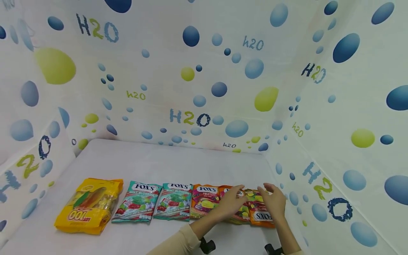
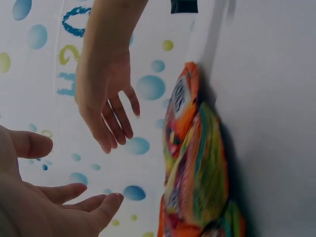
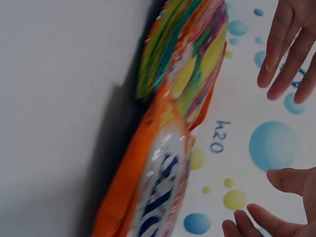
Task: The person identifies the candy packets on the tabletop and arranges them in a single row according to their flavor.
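My left hand [image 1: 227, 204] hovers over an orange Fox's candy bag [image 1: 241, 215], fingers spread and holding nothing. To its right, my right hand [image 1: 275, 202] hangs above another orange Fox's bag [image 1: 260, 215], whose lettering is upside down. In the left wrist view both hands are apart from the bags, the left hand [image 2: 64, 200] with its fingers loosely bent and the right hand [image 2: 106, 94] with its fingers extended. A pink and orange Fox's Fruits bag [image 1: 204, 202] lies left of these, its edge close to my left forearm. The left hand partly hides the middle bag.
Two teal Fox's Mint Blossom bags [image 1: 137, 203] [image 1: 174, 202] continue the row leftward. A bulky yellow bag [image 1: 87, 209] marked 100 lies at the far left. White tabletop [image 1: 178, 159] extends behind the row, up to a patterned curtain [image 1: 153, 71] on three sides.
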Action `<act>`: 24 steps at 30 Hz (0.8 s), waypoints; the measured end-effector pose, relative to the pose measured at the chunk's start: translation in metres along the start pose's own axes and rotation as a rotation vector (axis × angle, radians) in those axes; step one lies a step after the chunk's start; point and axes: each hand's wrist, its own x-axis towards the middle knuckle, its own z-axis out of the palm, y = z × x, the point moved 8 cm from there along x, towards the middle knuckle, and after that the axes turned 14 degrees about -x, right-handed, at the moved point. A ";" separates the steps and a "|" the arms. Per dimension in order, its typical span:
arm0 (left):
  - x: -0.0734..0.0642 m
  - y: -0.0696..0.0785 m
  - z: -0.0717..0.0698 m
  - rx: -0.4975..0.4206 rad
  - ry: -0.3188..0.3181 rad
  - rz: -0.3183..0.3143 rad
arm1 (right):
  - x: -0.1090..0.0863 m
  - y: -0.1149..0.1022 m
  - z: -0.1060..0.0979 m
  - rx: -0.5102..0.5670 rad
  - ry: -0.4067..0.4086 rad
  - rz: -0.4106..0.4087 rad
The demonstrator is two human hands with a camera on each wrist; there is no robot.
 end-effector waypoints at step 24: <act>-0.010 0.022 -0.108 0.470 0.223 0.166 | -0.020 -0.089 0.035 -0.128 -0.089 -0.405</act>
